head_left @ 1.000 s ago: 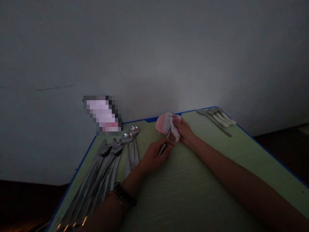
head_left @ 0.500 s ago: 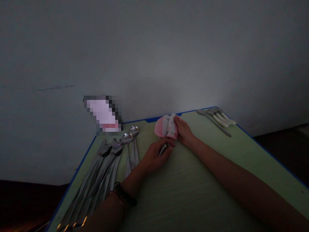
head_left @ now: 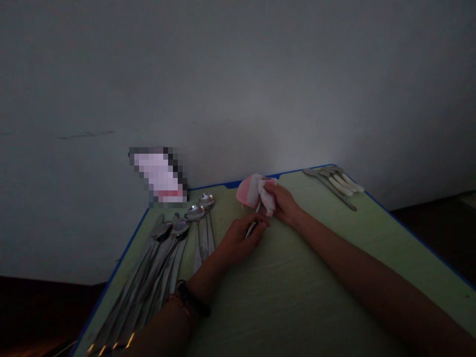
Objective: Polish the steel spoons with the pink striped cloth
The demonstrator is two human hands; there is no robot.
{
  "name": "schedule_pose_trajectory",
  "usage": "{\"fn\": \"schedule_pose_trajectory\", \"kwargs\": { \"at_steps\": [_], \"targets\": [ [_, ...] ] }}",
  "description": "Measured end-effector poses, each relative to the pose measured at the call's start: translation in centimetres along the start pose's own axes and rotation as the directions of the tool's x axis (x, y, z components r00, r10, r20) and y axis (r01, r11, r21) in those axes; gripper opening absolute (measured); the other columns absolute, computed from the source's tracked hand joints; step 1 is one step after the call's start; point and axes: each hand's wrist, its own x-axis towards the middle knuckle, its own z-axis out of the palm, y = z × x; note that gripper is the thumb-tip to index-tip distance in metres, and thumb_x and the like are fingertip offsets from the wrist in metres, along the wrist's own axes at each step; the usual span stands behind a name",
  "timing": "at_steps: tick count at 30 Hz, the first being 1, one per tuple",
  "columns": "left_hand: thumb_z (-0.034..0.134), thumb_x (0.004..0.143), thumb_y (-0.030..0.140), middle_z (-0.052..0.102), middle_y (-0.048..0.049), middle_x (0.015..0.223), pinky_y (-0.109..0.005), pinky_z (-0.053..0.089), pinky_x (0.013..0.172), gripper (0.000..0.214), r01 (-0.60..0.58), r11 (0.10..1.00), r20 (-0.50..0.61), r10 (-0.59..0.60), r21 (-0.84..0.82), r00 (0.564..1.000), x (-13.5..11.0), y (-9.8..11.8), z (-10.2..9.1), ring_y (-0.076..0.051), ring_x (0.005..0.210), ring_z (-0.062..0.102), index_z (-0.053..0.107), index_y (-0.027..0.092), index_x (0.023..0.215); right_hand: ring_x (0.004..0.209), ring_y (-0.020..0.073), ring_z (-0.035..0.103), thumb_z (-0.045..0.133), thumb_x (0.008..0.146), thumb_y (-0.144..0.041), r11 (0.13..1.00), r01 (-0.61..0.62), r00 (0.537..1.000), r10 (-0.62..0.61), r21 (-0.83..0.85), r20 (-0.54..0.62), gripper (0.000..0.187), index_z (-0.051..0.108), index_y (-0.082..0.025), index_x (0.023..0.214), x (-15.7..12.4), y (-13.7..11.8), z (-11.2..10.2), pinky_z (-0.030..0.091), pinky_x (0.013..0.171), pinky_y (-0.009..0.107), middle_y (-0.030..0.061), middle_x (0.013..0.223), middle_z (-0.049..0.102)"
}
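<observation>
My left hand is closed on the slim metal handle of a piece of cutlery. The far end of that piece goes into a pink and white cloth, so its kind is hidden. Fingers of my right hand pinch the cloth around it, just beyond the left hand. Left of my hands, a few metal spoons lie with their bowls toward the wall. Beside them is a pile of long metal cutlery, partly covered by my left forearm.
Several pieces of cutlery with white or metal handles lie at the table's far right corner. A phone-like device, blurred out, leans on the wall at the back left. The green table has a blue edge.
My right hand has shifted the cloth slightly; its folds have changed and a bit of the metal shaft now shows below it. The left hand stays nearly still.
</observation>
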Motion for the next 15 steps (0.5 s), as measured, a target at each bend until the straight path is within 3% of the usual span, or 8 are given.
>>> {"fn": "schedule_pose_trajectory", "kwargs": {
  "at_steps": [7,15],
  "targets": [
    [0.046,0.088,0.032,0.051,0.0057,0.053,-0.021,0.039,0.056,0.022,-0.014,1.000,0.012,0.014,0.026,1.000,-0.03,-0.45,0.03,-0.010,0.051,0.049,0.060,0.017,0.093,0.058,0.0100,0.056,0.069,0.067,-0.026,1.000,0.008,1.000,-0.008,0.014,-0.012,0.022,0.060,-0.015,0.084,-0.40,-0.13,0.10,0.047,0.057,0.023,-0.0004,0.069,0.064],
    [0.045,0.089,0.031,0.052,0.0056,0.053,-0.021,0.039,0.057,0.023,-0.027,0.997,0.016,0.026,0.067,1.000,-0.14,-0.50,0.07,-0.010,0.052,0.049,0.062,0.017,0.097,0.061,0.0109,0.058,0.071,0.068,-0.030,0.999,0.010,0.998,-0.008,0.037,-0.059,0.022,0.061,-0.016,0.081,-0.33,-0.03,0.16,0.049,0.060,0.023,0.0010,0.071,0.066]
  ]
}}
